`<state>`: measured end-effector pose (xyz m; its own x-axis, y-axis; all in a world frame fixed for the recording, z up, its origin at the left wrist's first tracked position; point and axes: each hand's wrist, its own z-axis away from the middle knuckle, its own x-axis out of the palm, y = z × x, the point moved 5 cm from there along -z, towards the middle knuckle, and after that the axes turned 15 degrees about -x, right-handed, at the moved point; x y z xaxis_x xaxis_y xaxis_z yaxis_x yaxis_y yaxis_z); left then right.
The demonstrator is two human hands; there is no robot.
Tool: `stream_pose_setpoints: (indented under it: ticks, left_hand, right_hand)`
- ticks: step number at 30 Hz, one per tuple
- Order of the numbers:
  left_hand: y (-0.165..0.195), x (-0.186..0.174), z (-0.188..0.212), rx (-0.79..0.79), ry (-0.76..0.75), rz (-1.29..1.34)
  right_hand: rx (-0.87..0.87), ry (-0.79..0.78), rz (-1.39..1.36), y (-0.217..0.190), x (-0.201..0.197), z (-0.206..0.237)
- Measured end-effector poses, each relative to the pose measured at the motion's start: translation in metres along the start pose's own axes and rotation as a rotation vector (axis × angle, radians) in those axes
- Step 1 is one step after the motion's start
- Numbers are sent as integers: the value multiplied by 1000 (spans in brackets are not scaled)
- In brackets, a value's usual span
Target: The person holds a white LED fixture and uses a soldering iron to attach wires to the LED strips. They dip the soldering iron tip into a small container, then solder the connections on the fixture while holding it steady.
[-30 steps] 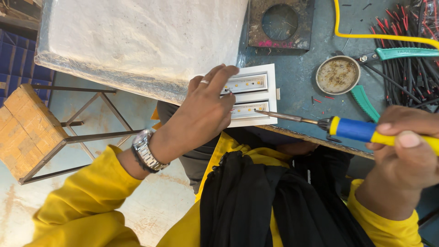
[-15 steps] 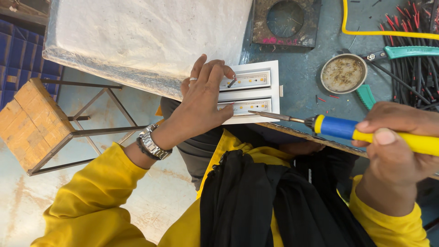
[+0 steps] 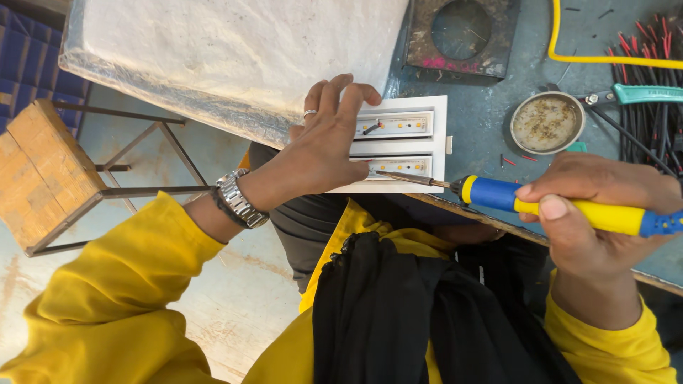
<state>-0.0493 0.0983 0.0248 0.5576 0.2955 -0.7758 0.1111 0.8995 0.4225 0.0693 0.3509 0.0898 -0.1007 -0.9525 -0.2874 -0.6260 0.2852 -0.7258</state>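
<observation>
A white rectangular light fixture (image 3: 427, 146) with two LED strips lies at the near edge of the blue-grey workbench (image 3: 484, 107). My left hand (image 3: 320, 146) presses flat on its left part, fingers spread, a ring on one finger and a metal watch on the wrist. My right hand (image 3: 597, 213) grips the yellow and blue handle of a soldering iron (image 3: 541, 206). Its metal tip points left and rests on the lower LED strip.
A large white foam block (image 3: 228, 57) covers the bench's left side. A round metal tin (image 3: 546, 122), a teal-handled tool (image 3: 647, 94), a bundle of red and black wires (image 3: 651, 107), a yellow cable and a dark square plate (image 3: 462, 35) lie behind. A wooden stool (image 3: 43, 178) stands at left.
My left hand shifted from gripping the fixture's corner to pressing flat on it. The iron's tip came in from the right onto the lower strip.
</observation>
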Motion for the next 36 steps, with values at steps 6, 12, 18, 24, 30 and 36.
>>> stream_pose_setpoints:
  ticks: [6,12,18,24,30,36]
  left_hand:
    - [0,-1,-4,-3,-19,6]
    - [-3,0,-4,-9,-40,15]
    - [-3,1,-6,-19,-44,-2]
    - [-3,2,-7,-25,-53,-4]
    - [-4,2,-8,-28,-53,2]
    - [-4,3,-8,-66,-84,12]
  right_hand:
    - [-49,-36,14,0,9,-5]
    - [-65,-65,32,-2,12,-6]
    - [-84,-78,41,0,12,-5]
    - [-78,-89,39,1,11,-6]
    - [-85,-110,57,-3,13,-7]
    - [-92,-132,64,-4,15,-11]
